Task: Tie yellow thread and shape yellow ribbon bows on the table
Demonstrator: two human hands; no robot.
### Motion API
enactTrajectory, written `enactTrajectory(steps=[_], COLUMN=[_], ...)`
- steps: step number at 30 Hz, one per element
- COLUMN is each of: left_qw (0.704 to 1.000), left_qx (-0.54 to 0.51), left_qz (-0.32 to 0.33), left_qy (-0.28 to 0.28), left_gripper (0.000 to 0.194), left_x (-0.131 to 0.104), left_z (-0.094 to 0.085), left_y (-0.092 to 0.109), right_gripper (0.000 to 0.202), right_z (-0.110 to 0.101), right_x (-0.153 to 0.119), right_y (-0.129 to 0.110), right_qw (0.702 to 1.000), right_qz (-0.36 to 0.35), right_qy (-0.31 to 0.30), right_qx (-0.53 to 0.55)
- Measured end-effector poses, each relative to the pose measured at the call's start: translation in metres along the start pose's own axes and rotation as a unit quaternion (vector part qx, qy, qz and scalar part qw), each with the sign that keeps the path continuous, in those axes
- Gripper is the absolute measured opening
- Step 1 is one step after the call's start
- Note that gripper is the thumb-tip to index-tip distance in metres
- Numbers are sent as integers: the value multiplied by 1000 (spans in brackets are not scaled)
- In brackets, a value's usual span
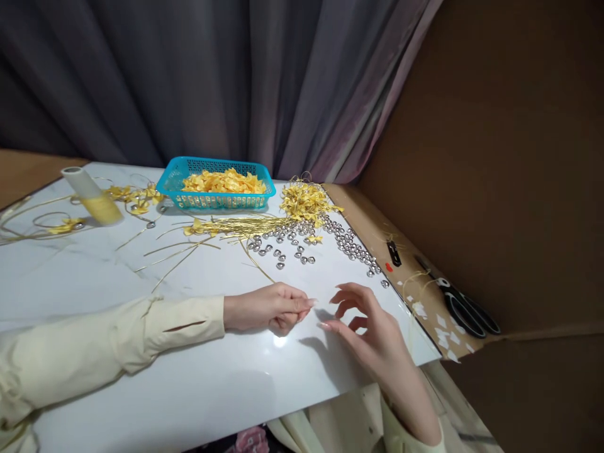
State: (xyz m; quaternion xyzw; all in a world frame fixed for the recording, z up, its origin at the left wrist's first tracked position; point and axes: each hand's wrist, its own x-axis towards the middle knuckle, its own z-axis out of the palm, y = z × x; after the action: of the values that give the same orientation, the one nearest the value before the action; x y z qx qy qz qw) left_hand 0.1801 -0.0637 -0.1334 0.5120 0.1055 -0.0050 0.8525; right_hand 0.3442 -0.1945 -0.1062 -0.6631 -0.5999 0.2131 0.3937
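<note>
Clock: centred on the left hand, 12 toward the curtain.
Left hand (283,307): bare, cream-sleeved, nearly closed, thumb pressed to forefinger, other fingers curled under. A thin gold wire (258,265) runs up to it from 11 o'clock and meets the back of the hand; whether the fingertips grip it, I cannot tell.
Right hand (372,330): just beside, between 3 and 4 o'clock, partly open, fingers arched and thumb apart; nothing visible between them.
Silver beads (349,244): loosely scattered on the white table (189,384), from 12 to 2 o'clock.
Yellow clump (306,200): small yellow pieces heaped at 12 o'clock, beyond the nearer beads.
Wire bundle (255,226): gold strands fanning leftward from the clump, at 11 o'clock.
Blue basket (216,201): 11 o'clock, farther off, filled with yellow pieces (226,182).
Spool (94,196): a leaning tube, white above and yellow below, at 10 o'clock, with wired yellow pieces beside it.
Scissors (465,309): black-handled, on brown cardboard (377,220) at 3 o'clock, near white scraps (442,333).
Curtain (202,82): grey-purple folds behind everything.
</note>
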Motion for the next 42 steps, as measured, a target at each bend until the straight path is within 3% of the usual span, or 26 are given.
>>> enactTrajectory(steps=[2, 7, 17, 25, 32, 42], left_qw=[1000, 996, 985, 983, 979, 963], left_qx=[10, 84, 151, 170, 197, 265], left_qz=[-4, -15, -40, -24, -9, 23], left_qy=[-9, -34, -79, -70, -44, -34], left_gripper=[38, 40, 47, 48, 45, 35], left_x=[-1, -4, -5, -6, -8, -12], left_z=[1, 4, -1, -1, 4, 11], left_y=[1, 6, 8, 5, 3, 6], right_gripper=[42, 19, 33, 40, 46, 44], right_z=[9, 28, 29, 38, 39, 41], right_x=[-4, -5, -13, -16, -14, -16], right_y=[3, 6, 9, 10, 9, 8], right_qw=[999, 993, 982, 988, 975, 989], right_qz=[-30, -102, -178, -144, -183, -125], right_qy=[15, -29, -45, -15, 39, 15], right_qx=[-38, -44, -47, -54, -118, -74])
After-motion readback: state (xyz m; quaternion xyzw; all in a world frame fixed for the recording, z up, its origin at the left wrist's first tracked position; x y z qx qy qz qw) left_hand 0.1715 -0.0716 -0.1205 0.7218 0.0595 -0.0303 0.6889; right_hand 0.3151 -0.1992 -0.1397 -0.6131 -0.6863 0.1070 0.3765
